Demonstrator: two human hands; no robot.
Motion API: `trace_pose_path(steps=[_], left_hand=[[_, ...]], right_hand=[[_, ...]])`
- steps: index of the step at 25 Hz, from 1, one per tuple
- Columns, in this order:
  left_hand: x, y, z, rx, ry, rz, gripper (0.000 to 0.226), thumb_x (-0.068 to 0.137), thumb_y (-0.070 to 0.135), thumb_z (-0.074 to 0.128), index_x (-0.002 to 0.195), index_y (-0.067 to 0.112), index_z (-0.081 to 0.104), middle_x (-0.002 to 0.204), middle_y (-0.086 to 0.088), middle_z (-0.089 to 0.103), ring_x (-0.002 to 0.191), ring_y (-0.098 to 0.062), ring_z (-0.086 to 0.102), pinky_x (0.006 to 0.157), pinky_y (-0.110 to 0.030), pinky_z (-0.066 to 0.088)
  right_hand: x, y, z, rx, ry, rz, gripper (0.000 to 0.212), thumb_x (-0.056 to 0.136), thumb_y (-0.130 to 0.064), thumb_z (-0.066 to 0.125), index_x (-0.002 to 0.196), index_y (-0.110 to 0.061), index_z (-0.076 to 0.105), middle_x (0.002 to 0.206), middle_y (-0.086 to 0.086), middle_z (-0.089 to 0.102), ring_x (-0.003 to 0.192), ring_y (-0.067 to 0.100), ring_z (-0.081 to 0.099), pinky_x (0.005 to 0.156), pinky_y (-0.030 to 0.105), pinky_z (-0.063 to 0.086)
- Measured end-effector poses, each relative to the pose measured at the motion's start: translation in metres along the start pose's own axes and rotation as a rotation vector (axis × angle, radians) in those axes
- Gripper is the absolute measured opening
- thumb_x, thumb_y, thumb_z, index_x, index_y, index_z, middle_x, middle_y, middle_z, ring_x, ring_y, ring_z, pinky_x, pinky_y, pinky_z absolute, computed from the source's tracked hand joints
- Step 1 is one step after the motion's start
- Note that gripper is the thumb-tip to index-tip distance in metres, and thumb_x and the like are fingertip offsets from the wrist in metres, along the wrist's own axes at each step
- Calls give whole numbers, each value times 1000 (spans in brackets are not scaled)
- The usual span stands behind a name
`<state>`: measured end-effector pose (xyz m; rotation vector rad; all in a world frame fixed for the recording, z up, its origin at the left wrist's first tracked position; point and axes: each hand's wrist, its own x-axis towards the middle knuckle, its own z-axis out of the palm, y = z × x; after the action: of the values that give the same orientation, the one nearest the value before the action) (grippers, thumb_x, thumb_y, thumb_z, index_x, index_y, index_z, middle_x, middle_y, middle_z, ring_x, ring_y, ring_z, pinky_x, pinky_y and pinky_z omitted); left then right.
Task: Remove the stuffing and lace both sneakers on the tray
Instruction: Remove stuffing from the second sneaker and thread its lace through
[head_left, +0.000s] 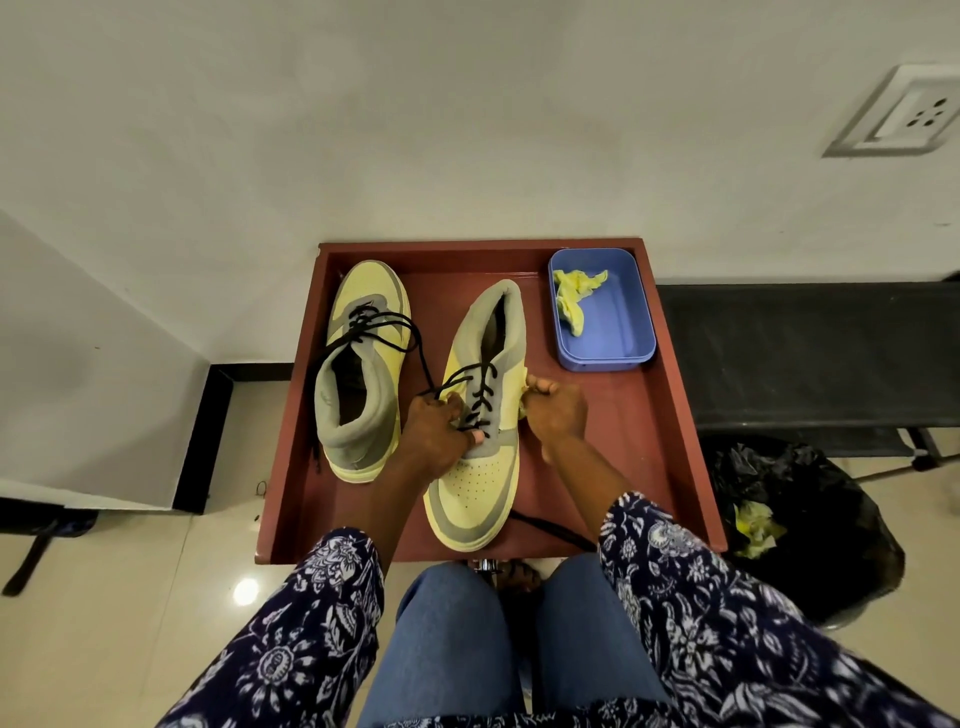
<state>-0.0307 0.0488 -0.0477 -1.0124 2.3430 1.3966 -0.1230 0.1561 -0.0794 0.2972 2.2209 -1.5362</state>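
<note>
Landmark: the red-brown tray (670, 415); every place below is told against it.
Near sneaker (480, 483): yellow and grey, at the tray's middle, toe toward the near edge, heel toward the far wall; black lace (480, 400) crosses its eyelets.
Loose lace end (550, 530): lies on the tray floor by the near edge, right of that sneaker's toe.
Left hand (436, 431): over the sneaker's left flank, fingers curled, pinching the black lace at the eyelets.
Right hand (556, 410): at the sneaker's right flank, fingers curled round its yellow side edge.
Far sneaker (363, 364): on the tray's left side, heel nearer, toe toward the far edge, laced, ends trailing off leftward.
Blue tub (636, 312): tray's far right corner, holding crumpled yellow paper (574, 301).
Bin bag (810, 519): black, on the floor right of the tray, with yellow paper in it.
</note>
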Motion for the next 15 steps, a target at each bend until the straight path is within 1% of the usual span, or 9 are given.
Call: trace_pose_path(steps=[2,3,5,7,9,12,13,14,15], left_hand=[[1,-1,0,-9,4,0,49,81,18,69,125,4,52,135,-13,32,127,-28,39,104,-46,40],[1,0,0,-13,3,-8,50,81,18,69,125,3,52,134,-12,33,127,-27,39,105,-45,39],[2,-1,0,-31,1,-12,49,79,18,71,122,2,55,133,-12,34,126,-29,40,104,-46,40],[-1,1,0,-6,-7,-15,49,81,20,69,124,3,53,134,-14,31,126,-31,40,104,-47,40],[-2,2,0,16,-11,-26,50,83,21,67,127,4,49,133,-14,28,125,-33,39,103,-48,40],[-3,3,-1,6,-24,-34,47,83,22,67,124,4,51,130,-11,27,121,-37,44,103,-50,40],[-4,3,-1,2,-27,-35,47,83,23,67,123,4,52,130,-11,27,120,-37,45,103,-50,40],[-4,3,-1,-1,-27,-38,48,83,22,67,125,4,51,130,-11,26,120,-37,45,103,-50,41],[-4,3,-1,-5,-21,-40,50,84,22,67,127,3,50,131,-12,26,119,-36,45,103,-50,41]], right_hand=[[-14,15,-1,-107,-38,-67,35,80,8,48,104,-6,70,106,5,70,95,16,63,90,33,53],[-21,22,-3,-155,-52,-102,35,80,9,47,101,-5,71,105,4,70,95,15,62,90,29,52],[-37,33,-7,-234,-45,-167,29,79,9,47,91,1,72,100,10,72,89,17,63,81,27,50],[-53,47,-11,-309,-25,-230,20,76,9,46,74,6,66,82,19,70,74,21,62,65,31,46],[-71,61,-14,-374,-51,-260,16,75,9,47,65,7,59,66,14,62,65,16,50,58,26,35],[-85,69,-16,-402,-108,-221,17,78,6,49,72,7,65,78,-8,60,70,12,49,59,25,33],[-84,67,-16,-386,-103,-195,18,78,6,49,75,7,67,87,-9,59,72,12,51,59,26,35],[-82,63,-16,-369,-88,-169,19,77,7,49,78,7,68,86,-8,62,75,14,56,60,29,39],[-78,58,-15,-357,-67,-153,21,76,7,48,80,7,68,89,4,71,77,18,61,64,32,44]])
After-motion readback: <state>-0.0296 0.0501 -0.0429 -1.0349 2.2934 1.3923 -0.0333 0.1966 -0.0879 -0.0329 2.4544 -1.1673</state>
